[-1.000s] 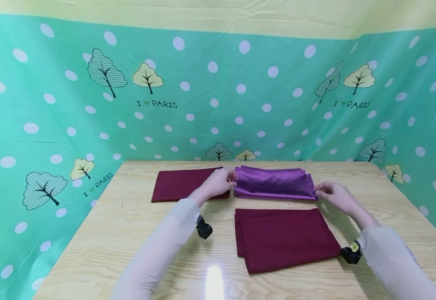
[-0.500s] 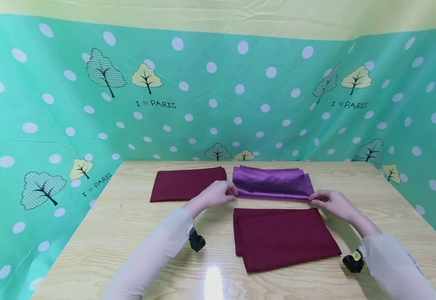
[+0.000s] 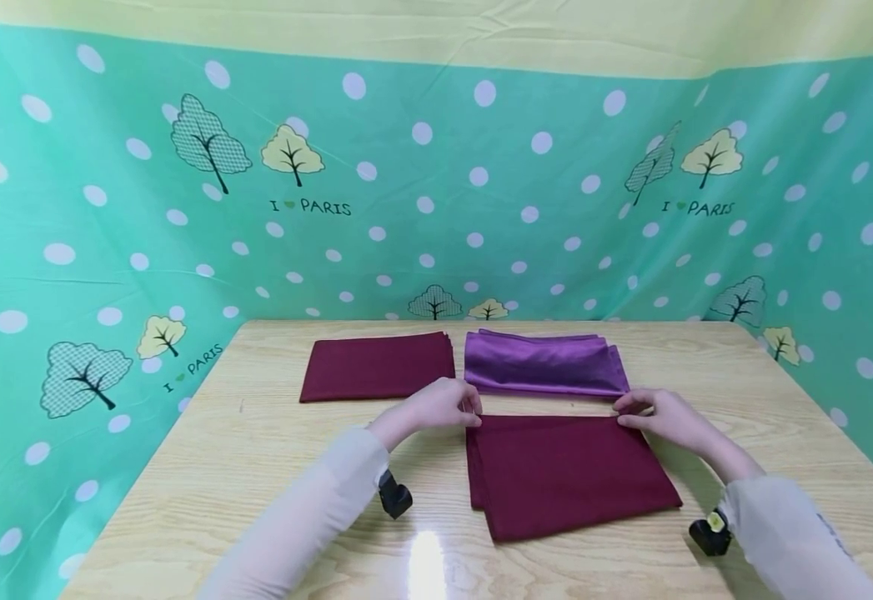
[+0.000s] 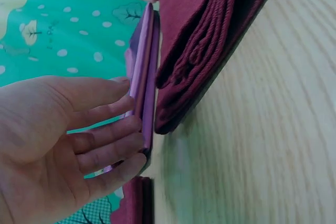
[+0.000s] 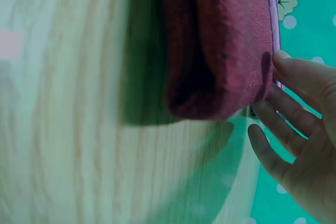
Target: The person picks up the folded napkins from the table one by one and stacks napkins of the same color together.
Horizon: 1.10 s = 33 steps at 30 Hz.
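A folded maroon cloth (image 3: 579, 479) lies at the front of the table; its stacked layers show in the left wrist view. By its far left corner is my left hand (image 3: 442, 404), fingers loosely bent and holding nothing in the left wrist view. My right hand (image 3: 664, 418) is at the far right corner, its thumb and fingertips (image 5: 281, 59) against or very near the cloth's edge; no grip shows. Just behind lies a folded shiny purple cloth (image 3: 544, 364). A second folded maroon cloth (image 3: 376, 367) sits to the left of the purple one.
The wooden table (image 3: 256, 467) carries all three cloths. A green dotted curtain (image 3: 376, 217) with printed trees hangs behind it and along both sides. A black wrist camera (image 3: 394, 493) is strapped to the left forearm, another (image 3: 709, 533) to the right.
Both hands have left the ends of the purple cloth and come nearer, to the far corners of the front maroon cloth. The cloths look the same.
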Motion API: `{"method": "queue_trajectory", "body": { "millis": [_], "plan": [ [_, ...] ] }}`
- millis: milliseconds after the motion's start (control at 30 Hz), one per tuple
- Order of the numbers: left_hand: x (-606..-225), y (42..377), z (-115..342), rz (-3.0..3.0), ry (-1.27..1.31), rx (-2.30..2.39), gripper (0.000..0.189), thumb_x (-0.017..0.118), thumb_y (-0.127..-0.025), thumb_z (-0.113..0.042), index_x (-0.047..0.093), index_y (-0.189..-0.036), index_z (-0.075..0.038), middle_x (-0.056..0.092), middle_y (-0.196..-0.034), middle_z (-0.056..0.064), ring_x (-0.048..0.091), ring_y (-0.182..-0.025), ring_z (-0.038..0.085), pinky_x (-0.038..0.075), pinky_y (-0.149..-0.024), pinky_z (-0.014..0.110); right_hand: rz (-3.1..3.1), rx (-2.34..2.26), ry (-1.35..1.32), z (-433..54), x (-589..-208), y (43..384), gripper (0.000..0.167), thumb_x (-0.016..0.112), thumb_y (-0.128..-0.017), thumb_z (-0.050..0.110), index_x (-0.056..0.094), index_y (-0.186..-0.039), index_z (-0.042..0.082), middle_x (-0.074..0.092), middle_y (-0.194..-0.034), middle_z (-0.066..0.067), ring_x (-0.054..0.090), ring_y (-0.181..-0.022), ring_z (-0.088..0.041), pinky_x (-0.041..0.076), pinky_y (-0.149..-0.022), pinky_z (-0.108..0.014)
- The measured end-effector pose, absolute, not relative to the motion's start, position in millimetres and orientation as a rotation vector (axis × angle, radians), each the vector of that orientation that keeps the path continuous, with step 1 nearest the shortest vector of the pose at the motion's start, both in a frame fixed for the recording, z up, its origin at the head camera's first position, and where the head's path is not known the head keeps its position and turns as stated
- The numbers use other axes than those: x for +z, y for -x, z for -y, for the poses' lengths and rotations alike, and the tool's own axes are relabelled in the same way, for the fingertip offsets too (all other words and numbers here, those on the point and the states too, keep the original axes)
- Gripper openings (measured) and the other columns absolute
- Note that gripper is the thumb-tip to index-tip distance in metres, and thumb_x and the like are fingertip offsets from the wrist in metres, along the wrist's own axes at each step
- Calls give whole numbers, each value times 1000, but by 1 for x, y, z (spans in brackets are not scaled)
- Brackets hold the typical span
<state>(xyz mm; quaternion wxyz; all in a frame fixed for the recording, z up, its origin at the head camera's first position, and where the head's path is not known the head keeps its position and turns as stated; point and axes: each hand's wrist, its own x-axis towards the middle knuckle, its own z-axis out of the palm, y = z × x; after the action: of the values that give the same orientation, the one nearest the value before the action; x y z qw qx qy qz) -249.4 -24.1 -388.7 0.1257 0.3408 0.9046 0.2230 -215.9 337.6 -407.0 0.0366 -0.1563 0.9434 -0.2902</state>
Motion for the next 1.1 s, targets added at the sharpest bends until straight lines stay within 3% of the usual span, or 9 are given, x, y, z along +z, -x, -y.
{"method": "queue_trajectory", "body": {
  "millis": [267, 500, 867, 1000, 1100],
  "plan": [
    [-393, 244, 19, -2611, -1014, 549, 16, 70, -78, -29, 67, -82, -13, 64, -78, -6, 56, -71, 5, 45, -68, 18, -2901, -854, 540, -334, -410, 215, 23, 69, -79, 16, 65, -97, 3, 64, -91, -6, 60, -84, -20, 50, -71, -31],
    [-391, 238, 12, -2646, -993, 422, 28, 74, -72, -38, 67, -81, -13, 60, -79, -6, 52, -76, 8, 44, -73, 21, -2896, -824, 547, -332, -410, 214, 22, 69, -79, 15, 66, -97, 4, 65, -96, -10, 61, -81, -19, 49, -68, -29],
    [-396, 235, 5, -2718, -978, 378, 20, 79, -68, -29, 65, -71, -15, 48, -82, -5, 46, -88, 13, 40, -85, 22, -2943, -756, 594, -328, -409, 214, 17, 69, -77, 12, 67, -93, 7, 65, -94, -8, 57, -77, -13, 47, -66, -29],
    [-395, 237, 4, -2708, -967, 396, 18, 78, -69, -27, 64, -69, -16, 51, -78, -7, 48, -83, 10, 41, -81, 23, -2953, -747, 577, -328, -410, 214, 16, 69, -77, 12, 67, -92, 7, 65, -96, -10, 57, -77, -14, 46, -66, -30],
    [-394, 240, 3, -2697, -941, 421, 18, 77, -71, -25, 62, -68, -16, 54, -73, -8, 50, -71, 8, 42, -71, 22, -2955, -743, 568, -328, -411, 214, 16, 70, -77, 12, 67, -92, 8, 65, -97, -10, 57, -78, -14, 46, -66, -29]
  ]
}}
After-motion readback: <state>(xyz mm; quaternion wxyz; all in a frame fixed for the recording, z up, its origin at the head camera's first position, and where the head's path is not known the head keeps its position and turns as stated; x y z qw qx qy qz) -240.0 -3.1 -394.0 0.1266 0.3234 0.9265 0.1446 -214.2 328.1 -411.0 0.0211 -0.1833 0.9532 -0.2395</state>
